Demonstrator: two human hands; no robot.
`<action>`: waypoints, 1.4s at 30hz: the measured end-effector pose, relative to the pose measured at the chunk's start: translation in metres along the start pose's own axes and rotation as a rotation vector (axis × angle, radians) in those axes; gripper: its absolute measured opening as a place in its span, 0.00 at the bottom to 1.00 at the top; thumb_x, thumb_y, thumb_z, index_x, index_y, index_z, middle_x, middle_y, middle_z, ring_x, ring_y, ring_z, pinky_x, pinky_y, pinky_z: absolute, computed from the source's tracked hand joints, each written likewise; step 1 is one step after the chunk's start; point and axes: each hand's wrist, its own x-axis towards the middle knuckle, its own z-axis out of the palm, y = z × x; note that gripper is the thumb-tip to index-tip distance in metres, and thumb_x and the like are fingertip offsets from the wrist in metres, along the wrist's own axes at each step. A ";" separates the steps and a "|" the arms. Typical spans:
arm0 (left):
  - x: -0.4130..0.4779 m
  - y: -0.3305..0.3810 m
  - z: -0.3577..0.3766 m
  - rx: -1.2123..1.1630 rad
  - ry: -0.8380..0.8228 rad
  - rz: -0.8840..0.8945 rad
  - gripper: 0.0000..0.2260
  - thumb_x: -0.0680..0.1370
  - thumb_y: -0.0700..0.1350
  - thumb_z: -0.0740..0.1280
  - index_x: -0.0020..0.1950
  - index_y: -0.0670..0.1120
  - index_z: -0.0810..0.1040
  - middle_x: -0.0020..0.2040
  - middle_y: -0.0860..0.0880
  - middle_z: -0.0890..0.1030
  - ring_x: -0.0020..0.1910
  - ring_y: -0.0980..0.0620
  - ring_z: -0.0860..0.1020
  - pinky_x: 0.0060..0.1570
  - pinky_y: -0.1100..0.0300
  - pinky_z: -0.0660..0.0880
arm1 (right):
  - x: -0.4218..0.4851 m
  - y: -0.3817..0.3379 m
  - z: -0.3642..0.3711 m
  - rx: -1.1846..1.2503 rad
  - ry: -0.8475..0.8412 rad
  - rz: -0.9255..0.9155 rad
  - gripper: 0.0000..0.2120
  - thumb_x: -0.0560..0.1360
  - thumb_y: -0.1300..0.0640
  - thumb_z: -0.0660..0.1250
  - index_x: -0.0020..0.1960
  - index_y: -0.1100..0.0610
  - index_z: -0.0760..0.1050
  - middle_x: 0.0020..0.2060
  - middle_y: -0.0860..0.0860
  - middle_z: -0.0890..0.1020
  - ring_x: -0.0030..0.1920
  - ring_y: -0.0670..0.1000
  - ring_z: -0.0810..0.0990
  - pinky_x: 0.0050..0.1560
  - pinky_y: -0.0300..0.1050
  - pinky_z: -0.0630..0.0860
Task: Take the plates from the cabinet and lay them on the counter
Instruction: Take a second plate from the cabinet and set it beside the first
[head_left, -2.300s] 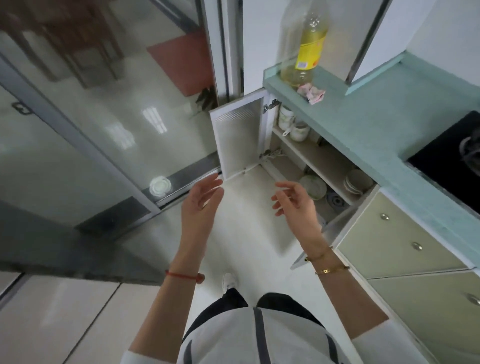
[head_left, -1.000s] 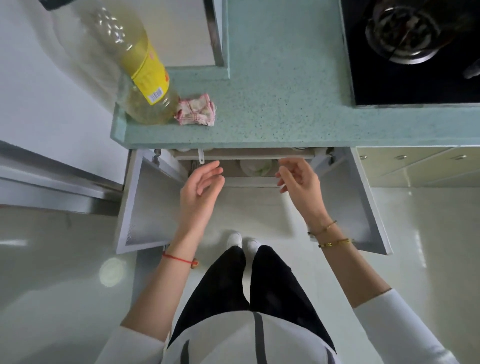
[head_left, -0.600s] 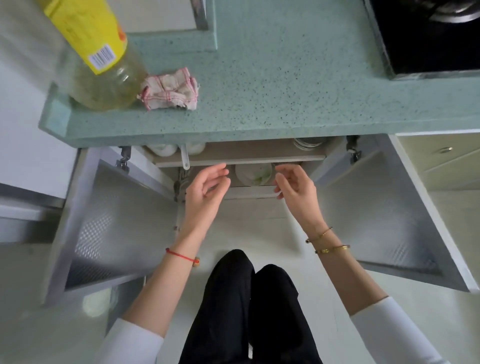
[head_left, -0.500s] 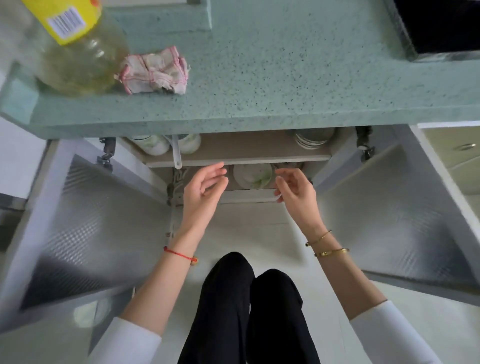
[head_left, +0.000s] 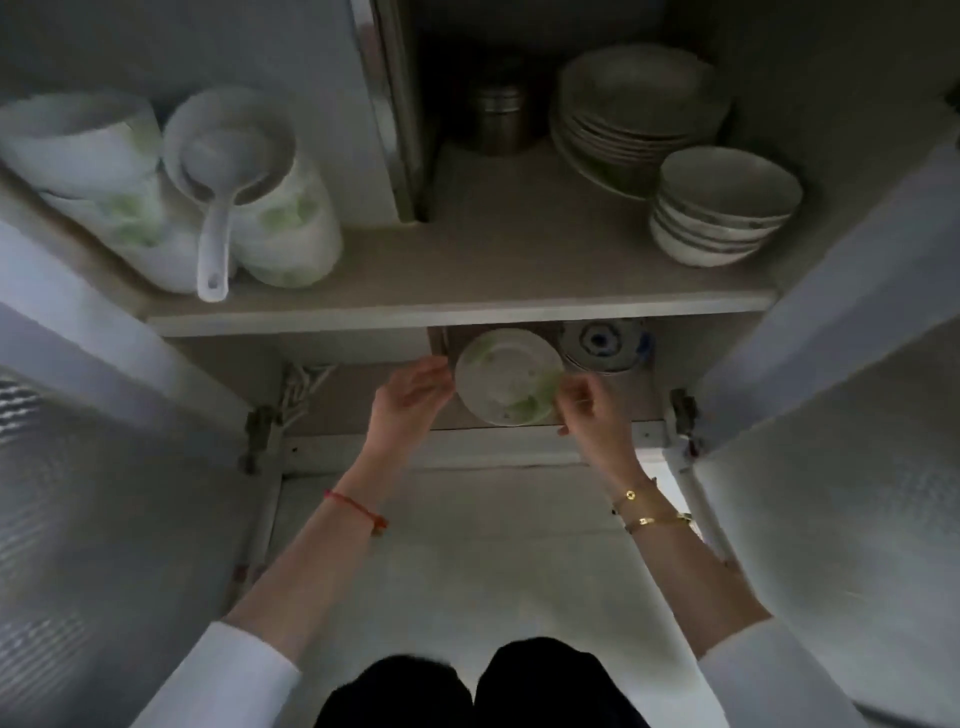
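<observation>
A white plate with green leaf marks (head_left: 506, 376) lies on the cabinet's lower shelf (head_left: 644, 400), seemingly on top of a stack. Behind it to the right sits a blue-patterned plate (head_left: 602, 345). My left hand (head_left: 410, 400) is at the white plate's left rim, fingers apart and just reaching it. My right hand (head_left: 589, 408) is at the right rim with its fingers curled onto the edge. The counter is out of view.
The upper shelf (head_left: 467, 306) carries stacked dishes (head_left: 634, 109), a pile of small bowls (head_left: 722, 208), a metal canister (head_left: 498, 119) and white pots with a ladle (head_left: 215, 208). Both cabinet doors, left (head_left: 104, 519) and right (head_left: 857, 467), stand open beside my arms.
My head has dropped below the counter to look into the cabinet. Both hands have reached in and now flank the white plate, the right one touching its rim.
</observation>
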 end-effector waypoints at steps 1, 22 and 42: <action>0.014 -0.015 0.008 0.004 -0.004 -0.026 0.14 0.76 0.34 0.70 0.62 0.41 0.80 0.55 0.43 0.84 0.58 0.44 0.82 0.65 0.50 0.76 | 0.012 0.014 0.009 -0.005 0.010 0.014 0.07 0.79 0.57 0.65 0.56 0.57 0.75 0.49 0.53 0.82 0.48 0.56 0.83 0.51 0.57 0.82; 0.198 -0.169 0.066 0.450 -0.037 -0.051 0.19 0.72 0.43 0.74 0.62 0.43 0.81 0.58 0.40 0.84 0.57 0.41 0.82 0.56 0.53 0.79 | 0.163 0.165 0.060 -0.581 0.045 0.061 0.17 0.76 0.61 0.66 0.62 0.68 0.75 0.58 0.64 0.80 0.62 0.61 0.76 0.60 0.48 0.70; 0.191 -0.167 0.082 0.367 0.093 -0.107 0.21 0.68 0.29 0.72 0.60 0.40 0.80 0.57 0.41 0.83 0.58 0.42 0.81 0.56 0.56 0.77 | 0.162 0.176 0.067 -0.306 0.227 0.061 0.15 0.70 0.73 0.64 0.56 0.67 0.78 0.48 0.65 0.84 0.52 0.63 0.81 0.41 0.33 0.66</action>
